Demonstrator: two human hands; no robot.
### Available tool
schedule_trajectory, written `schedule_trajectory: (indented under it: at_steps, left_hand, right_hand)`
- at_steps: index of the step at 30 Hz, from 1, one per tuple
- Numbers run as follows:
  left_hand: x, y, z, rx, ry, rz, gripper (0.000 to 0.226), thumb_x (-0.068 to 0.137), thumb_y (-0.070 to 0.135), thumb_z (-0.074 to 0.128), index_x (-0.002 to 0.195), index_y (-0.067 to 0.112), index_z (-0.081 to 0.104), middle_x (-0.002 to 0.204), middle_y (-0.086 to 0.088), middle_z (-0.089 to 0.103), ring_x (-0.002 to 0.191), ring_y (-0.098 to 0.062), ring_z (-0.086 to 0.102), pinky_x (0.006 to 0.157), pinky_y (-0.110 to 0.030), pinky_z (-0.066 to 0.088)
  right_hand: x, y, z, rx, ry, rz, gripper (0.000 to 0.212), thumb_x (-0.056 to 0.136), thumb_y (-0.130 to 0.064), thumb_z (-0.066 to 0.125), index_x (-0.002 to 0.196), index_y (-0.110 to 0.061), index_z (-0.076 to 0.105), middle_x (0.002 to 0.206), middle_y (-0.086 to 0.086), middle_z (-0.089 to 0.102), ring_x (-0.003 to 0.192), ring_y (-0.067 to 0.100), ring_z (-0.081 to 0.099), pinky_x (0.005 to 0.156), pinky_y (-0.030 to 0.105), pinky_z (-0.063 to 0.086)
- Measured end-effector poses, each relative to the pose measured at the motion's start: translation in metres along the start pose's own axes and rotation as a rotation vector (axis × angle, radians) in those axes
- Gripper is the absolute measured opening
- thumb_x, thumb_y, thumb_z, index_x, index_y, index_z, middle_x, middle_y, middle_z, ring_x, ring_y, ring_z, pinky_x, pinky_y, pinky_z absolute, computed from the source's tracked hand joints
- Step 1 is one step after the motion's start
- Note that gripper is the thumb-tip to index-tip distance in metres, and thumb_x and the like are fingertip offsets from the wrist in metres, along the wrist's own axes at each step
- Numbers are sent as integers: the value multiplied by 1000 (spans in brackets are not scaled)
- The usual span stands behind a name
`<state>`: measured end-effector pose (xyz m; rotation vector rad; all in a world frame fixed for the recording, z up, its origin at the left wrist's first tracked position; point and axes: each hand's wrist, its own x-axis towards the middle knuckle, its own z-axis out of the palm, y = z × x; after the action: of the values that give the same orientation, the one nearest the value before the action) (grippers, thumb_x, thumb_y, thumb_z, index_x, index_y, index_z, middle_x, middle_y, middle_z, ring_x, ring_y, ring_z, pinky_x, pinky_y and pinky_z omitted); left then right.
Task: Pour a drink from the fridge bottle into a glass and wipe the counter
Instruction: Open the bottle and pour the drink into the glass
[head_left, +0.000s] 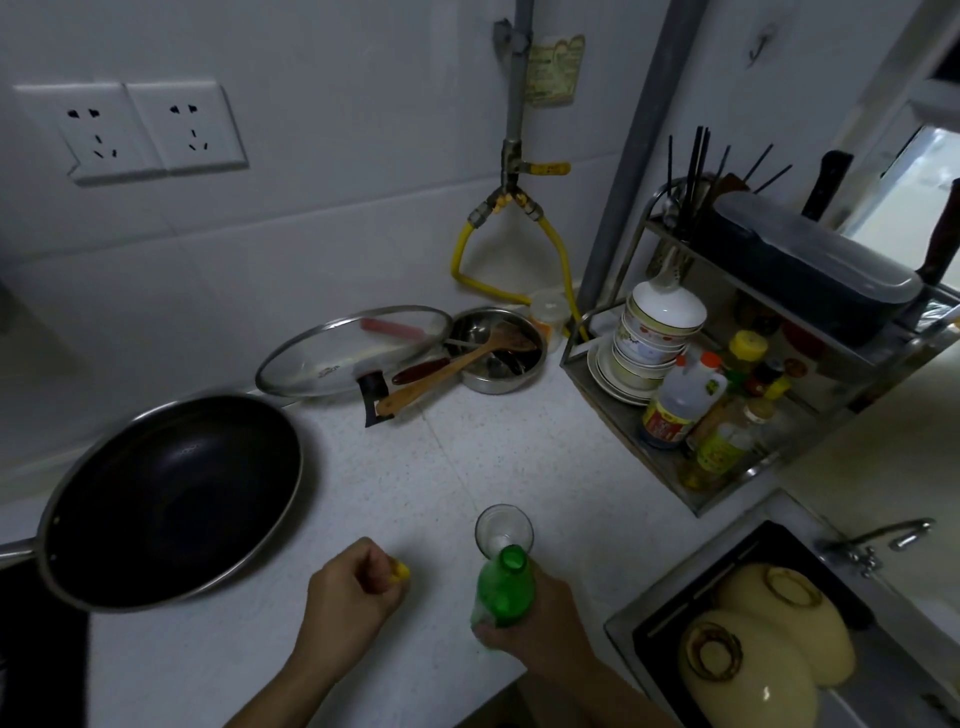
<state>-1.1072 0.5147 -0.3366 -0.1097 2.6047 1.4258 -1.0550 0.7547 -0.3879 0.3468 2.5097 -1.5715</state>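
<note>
A clear glass (503, 526) stands on the white speckled counter (467, 457) near its front edge. Just in front of it is a green bottle (506, 584), uncapped, its open mouth close to the glass rim. My right hand (540, 618) grips the bottle's body from the right. My left hand (348, 584) rests fisted on the counter to the left, closed on a small yellow bottle cap (400, 570) that shows at the fingertips. Whether liquid is in the glass I cannot tell.
A dark wok (171, 499) sits at left. Behind are a glass lid (353, 348) and a steel bowl (496, 351) with a wooden spatula. A metal rack (727, 395) of bowls and sauce bottles stands right; the sink (753, 639) holds upturned yellow bowls.
</note>
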Motion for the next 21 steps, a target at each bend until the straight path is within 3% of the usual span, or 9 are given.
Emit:
schedule_trajectory:
  at_steps: [3, 5, 7, 9, 11, 13, 18, 21]
  left_hand:
    - [-2, -20, 12, 28, -33, -41, 26, 73, 11, 82, 85, 32, 71, 67, 0, 71, 65, -11, 68, 68, -33, 60]
    - [0, -33, 20, 41, -52, -88, 36, 74, 9, 81, 107, 23, 73, 71, 2, 71, 66, -12, 68, 66, -25, 56]
    - [1, -44, 28, 87, -71, -133, 40, 77, 12, 78, 115, 20, 70, 82, 6, 69, 74, -11, 65, 69, -20, 49]
    - [2, -53, 35, 135, -105, -177, 39, 81, 17, 73, 119, 19, 68, 101, 2, 69, 92, -16, 65, 83, -25, 49]
    - [2, -61, 41, 172, -123, -201, 35, 82, 19, 71, 117, 17, 70, 116, -4, 69, 107, -21, 65, 97, -30, 48]
    - [2, -67, 44, 205, -137, -212, 31, 80, 15, 72, 111, 15, 72, 117, -5, 70, 109, -21, 65, 99, -31, 46]
    - [-2, -74, 51, 202, -148, -227, 29, 77, 11, 74, 101, 27, 69, 105, 4, 71, 98, -10, 64, 87, -23, 49]
    - [-4, -74, 49, 209, -175, -233, 20, 78, 16, 73, 84, 34, 66, 86, 12, 70, 82, -5, 66, 75, -24, 56]
  right_hand:
    - [-4, 2, -17, -58, 28, 9, 57, 51, -39, 95, 98, -32, 63, 90, -14, 73, 86, -4, 68, 71, 8, 52]
    - [-4, 1, -27, -100, 34, 24, 54, 52, -36, 94, 96, -27, 64, 87, -8, 74, 81, 0, 69, 68, 12, 54]
    - [-5, 1, -36, -153, 55, 26, 45, 54, -25, 94, 88, -23, 64, 79, -4, 72, 74, 1, 68, 62, 12, 53]
    - [-5, 1, -44, -204, 70, 13, 40, 56, -16, 92, 83, -20, 62, 73, -3, 69, 65, 4, 65, 58, 13, 53]
    - [-5, 1, -51, -252, 72, 0, 39, 59, -14, 90, 86, -14, 63, 72, -1, 68, 61, 6, 62, 56, 12, 50]
    - [-5, -1, -59, -302, 50, 6, 40, 59, -18, 89, 88, -16, 62, 72, -3, 66, 61, 6, 60, 55, 12, 48]
    - [1, 1, -70, -468, -55, 101, 54, 57, -35, 87, 100, -26, 55, 81, -14, 58, 65, -1, 53, 55, 9, 38]
    - [5, 6, -72, -575, -104, 180, 72, 56, -39, 86, 119, -23, 56, 100, -7, 63, 78, 6, 55, 59, 8, 38]
